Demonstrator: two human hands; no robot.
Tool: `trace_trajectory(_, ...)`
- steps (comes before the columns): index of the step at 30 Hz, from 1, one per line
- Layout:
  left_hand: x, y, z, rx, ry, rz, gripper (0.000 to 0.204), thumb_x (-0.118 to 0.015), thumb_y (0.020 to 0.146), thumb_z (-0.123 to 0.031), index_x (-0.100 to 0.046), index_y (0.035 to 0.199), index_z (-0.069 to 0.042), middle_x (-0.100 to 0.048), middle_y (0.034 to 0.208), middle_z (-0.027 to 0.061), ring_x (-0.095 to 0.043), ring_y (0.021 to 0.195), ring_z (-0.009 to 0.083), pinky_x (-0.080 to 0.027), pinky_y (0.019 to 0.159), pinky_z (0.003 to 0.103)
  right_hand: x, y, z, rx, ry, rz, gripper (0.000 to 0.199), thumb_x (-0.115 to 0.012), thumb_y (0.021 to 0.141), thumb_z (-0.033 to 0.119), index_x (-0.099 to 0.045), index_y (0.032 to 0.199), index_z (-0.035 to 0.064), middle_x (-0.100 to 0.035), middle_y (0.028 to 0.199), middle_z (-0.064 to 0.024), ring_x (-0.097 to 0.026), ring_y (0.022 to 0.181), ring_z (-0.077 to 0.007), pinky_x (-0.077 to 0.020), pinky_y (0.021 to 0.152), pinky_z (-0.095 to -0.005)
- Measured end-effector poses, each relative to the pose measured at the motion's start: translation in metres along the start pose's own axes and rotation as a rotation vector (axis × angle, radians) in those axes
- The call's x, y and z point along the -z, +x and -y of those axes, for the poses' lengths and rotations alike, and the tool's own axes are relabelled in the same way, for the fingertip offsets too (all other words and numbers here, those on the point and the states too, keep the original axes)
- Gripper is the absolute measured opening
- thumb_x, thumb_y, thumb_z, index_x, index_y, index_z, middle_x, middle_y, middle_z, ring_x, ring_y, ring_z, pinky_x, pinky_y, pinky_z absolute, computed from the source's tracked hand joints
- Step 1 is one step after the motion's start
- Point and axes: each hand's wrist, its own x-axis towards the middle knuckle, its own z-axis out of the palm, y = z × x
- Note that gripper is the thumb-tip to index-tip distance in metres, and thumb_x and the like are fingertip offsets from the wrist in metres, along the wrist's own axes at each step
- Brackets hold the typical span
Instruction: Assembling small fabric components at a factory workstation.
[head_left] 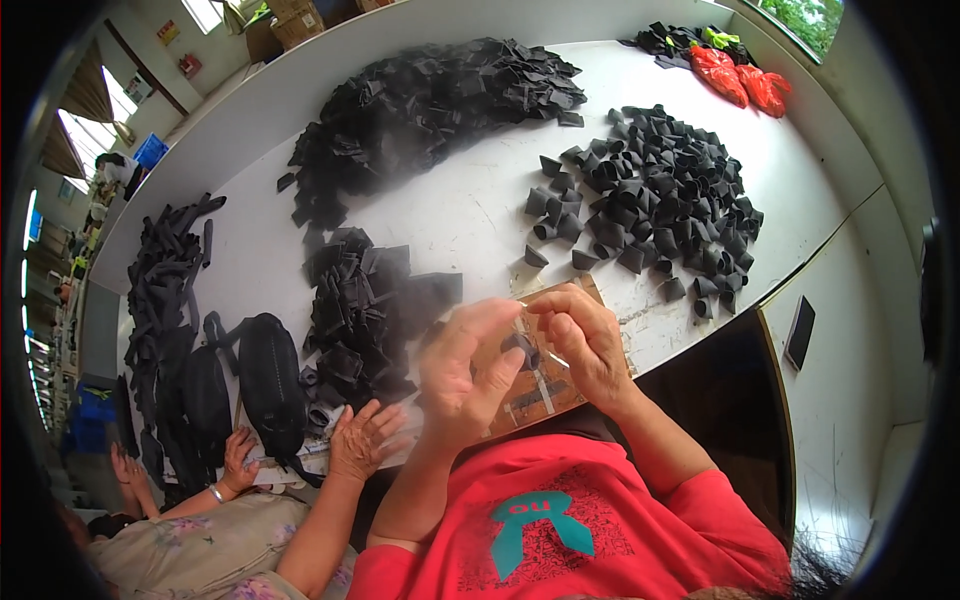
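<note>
My left hand, slightly blurred, has its fingers stretched out and its thumb apart. Its fingertips come close to those of my right hand, which is closed with thumb and fingers pressed together. A thin white strip shows by the right fingers; whether they grip it I cannot tell. Beneath both hands lies a brown board with light strips across it. A small dark piece is partly hidden behind the left thumb. Flat black fabric pieces are heaped left of my left hand.
Curled black pieces cover the table's right; a larger black pile lies at the back. Red plastic bags sit far right, a dark phone-like slab nearer. At left, a co-worker's hands are near black bags.
</note>
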Motion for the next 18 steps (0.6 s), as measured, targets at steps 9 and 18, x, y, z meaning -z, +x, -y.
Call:
trace_trajectory(9, -0.006, -0.009, 0.001, 0.172, -0.554, -0.353, 0.008, -0.055, 0.083, -0.006, -0.056, 0.088, 0.001, -0.056, 0.089, 0.0101, -0.052, 0.085, 0.0175, -0.041, 0.080, 0.031, -0.011, 0.004, 0.037, 0.188, -0.319, 0.014, 0.031, -0.073, 0.061, 0.010, -0.056, 0.086, 0.0049, -0.054, 0.075, -0.0080, -0.057, 0.061, -0.0242, -0.0463, 0.051, -0.0314)
trace_trajectory(18, -0.005, -0.024, 0.009, 0.222, -0.512, -0.291, 0.011, -0.055, 0.082, -0.005, -0.055, 0.091, 0.002, -0.056, 0.090, 0.0100, -0.051, 0.086, 0.0159, -0.039, 0.081, 0.028, -0.016, -0.003, 0.004, 0.337, -0.289, -0.097, 0.022, -0.068, 0.058, -0.001, -0.055, 0.076, 0.0023, -0.049, 0.065, -0.0076, -0.049, 0.054, -0.0220, -0.0406, 0.046, -0.0320)
